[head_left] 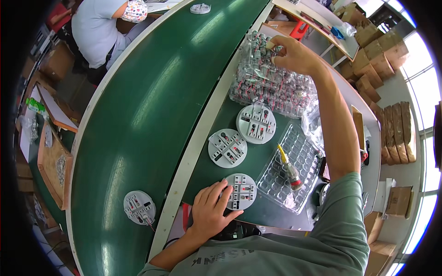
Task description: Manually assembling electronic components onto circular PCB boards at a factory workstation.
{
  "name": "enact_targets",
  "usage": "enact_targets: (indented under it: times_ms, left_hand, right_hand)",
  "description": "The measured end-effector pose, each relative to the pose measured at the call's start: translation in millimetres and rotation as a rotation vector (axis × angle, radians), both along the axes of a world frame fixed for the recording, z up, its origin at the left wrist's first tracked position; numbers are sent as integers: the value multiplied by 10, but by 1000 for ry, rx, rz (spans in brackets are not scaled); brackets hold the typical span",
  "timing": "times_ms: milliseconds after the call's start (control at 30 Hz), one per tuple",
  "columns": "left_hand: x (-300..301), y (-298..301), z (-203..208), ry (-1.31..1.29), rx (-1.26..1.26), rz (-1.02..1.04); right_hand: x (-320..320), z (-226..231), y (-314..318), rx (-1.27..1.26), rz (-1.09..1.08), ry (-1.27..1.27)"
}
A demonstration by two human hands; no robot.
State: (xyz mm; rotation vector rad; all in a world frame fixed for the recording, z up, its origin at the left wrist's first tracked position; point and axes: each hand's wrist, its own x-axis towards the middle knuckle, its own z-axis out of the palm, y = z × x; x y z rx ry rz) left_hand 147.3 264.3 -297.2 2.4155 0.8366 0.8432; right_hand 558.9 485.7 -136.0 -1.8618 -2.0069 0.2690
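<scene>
My left hand (212,208) lies with its fingers spread against the lower left rim of a round white disc (241,192) that carries small blocks and slots. My right hand (294,54) reaches over the stacked clear plastic trays (271,83), which are full of small grey cylindrical parts with red wires. Its thumb and forefinger are curled with a gap between them, close above the top tray; I see nothing held there. Two more white discs, one (228,148) left and one (256,123) farther back, lie between my hands.
An empty-pocketed clear tray (271,181) holds a yellow-tipped screwdriver (289,168). Left of a pale rail runs a green conveyor belt (152,115), bearing a disc (139,208) nearby and another (200,8) far off. Across it sits a person (94,32). Cardboard boxes (375,60) stand at right.
</scene>
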Motion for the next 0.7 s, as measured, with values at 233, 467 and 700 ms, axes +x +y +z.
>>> enact_targets:
  times_ms: [233,467,700]
  left_hand:
    - [-7,-119,62,10,25,7]
    - [7,-84,-29,-15,-118,22]
    - [4,119,6,-26,-305,29]
  right_hand:
    - [204,84,-119,-26,135,12]
    - [388,-401,-550,45,53,-261]
    - [-1943,-809,-2613,-73,-24,310]
